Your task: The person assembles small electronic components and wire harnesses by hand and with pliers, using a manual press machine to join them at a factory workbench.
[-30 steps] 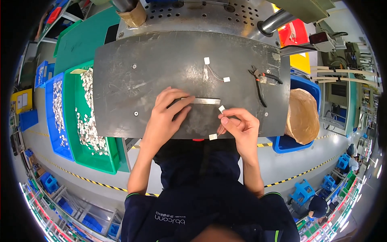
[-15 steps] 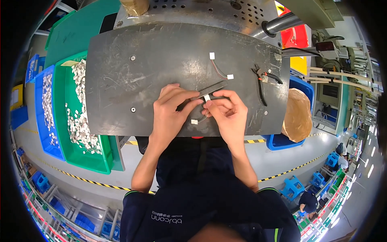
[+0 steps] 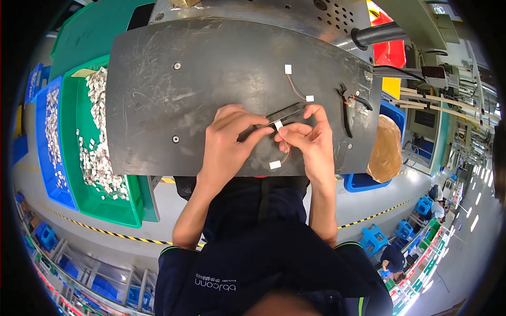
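Observation:
Over the near middle of the dark grey work plate [image 3: 147, 105], my left hand [image 3: 226, 142] is closed in a pinch on a slim dark metal tool [image 3: 289, 112], possibly tweezers. The tool slants up to the right. Just right of it, my right hand [image 3: 316, 150] pinches a short wire cable by its upper white connector [image 3: 278, 125], which is at the tool's lower edge. The cable's other white connector [image 3: 275, 165] hangs below, between my hands. Fingers partly hide the wires. A second cable with white connectors [image 3: 309, 98] lies beyond my right hand.
Cutting pliers [image 3: 346, 110] with red-and-black handles lie on the plate's right. At left stand a green bin [image 3: 71, 152] and a blue bin [image 3: 39, 152], both holding many white connector pieces. A blue bin with brown paper [image 3: 386, 150] is at right; a metal machine bed [image 3: 253, 13] borders the far side.
The view has shifted slightly. My right fingers have opened a little away from the tool's tip, the index finger raised, and the cable's lower connector has swung right. Both holds continue.

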Demonstrator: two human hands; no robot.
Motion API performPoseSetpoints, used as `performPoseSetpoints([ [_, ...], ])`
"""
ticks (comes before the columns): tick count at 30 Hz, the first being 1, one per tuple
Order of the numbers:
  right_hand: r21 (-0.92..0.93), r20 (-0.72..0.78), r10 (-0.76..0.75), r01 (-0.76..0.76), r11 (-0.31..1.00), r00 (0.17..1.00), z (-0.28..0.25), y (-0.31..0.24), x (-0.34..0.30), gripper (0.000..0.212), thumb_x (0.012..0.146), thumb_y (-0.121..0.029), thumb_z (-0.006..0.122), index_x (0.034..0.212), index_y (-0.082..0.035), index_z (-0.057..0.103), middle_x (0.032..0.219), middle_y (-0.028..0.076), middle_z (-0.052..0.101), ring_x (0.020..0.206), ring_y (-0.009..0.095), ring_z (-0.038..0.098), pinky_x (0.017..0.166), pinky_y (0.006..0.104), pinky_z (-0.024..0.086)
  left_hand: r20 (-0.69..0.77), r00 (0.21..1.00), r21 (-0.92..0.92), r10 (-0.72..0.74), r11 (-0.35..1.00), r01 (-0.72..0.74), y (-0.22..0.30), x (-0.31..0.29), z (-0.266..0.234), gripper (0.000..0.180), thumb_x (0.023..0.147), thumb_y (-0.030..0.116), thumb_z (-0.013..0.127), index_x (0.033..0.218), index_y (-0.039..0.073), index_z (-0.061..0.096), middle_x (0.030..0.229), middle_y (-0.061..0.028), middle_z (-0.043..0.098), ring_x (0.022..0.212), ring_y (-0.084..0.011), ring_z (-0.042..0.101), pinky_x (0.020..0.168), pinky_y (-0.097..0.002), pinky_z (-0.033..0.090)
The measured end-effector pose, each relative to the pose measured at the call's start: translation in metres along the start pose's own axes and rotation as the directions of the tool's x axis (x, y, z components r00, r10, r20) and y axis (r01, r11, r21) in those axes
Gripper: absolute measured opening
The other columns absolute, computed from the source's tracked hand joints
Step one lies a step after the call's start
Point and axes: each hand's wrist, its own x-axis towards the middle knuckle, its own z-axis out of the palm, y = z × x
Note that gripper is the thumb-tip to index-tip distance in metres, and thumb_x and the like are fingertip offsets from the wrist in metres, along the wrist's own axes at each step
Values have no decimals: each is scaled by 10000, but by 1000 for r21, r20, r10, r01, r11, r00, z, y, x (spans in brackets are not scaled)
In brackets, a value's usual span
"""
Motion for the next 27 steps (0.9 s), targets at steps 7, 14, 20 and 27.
performPoseSetpoints([
  [7,-115,-27,-41,38,993,999,-4,-8,7,514,932,68,731,1244,-84,351,870,222,765,631,169,660,582,284,497,-5,1000,-18,0,1000,0,-2,0,0,193,770,114,906,915,51,795,897,-66,785,908,-261,693,890,-403,540],
  [14,-113,-2,17,-18,993,1000,-1,-10,5,544,930,57,729,1295,-81,350,839,195,760,605,153,638,552,267,463,-21,1000,-1,-13,1000,13,-1,-1,0,217,757,120,919,928,68,795,844,-54,745,922,-265,673,786,-379,544],
  [20,-120,-18,35,-37,992,999,-3,-10,8,511,922,70,713,1236,-86,341,833,197,757,589,153,632,540,271,461,-18,1000,13,-24,1000,24,1,0,0,214,755,116,918,923,66,794,852,-54,752,932,-267,679,795,-377,548],
  [27,-91,-1,33,-33,995,999,-1,-8,8,492,924,63,718,1191,-90,334,828,189,756,592,143,637,537,268,464,-19,1000,17,-21,1000,21,3,3,-1,190,755,96,911,902,63,796,863,-56,773,919,-260,695,860,-374,553],
])
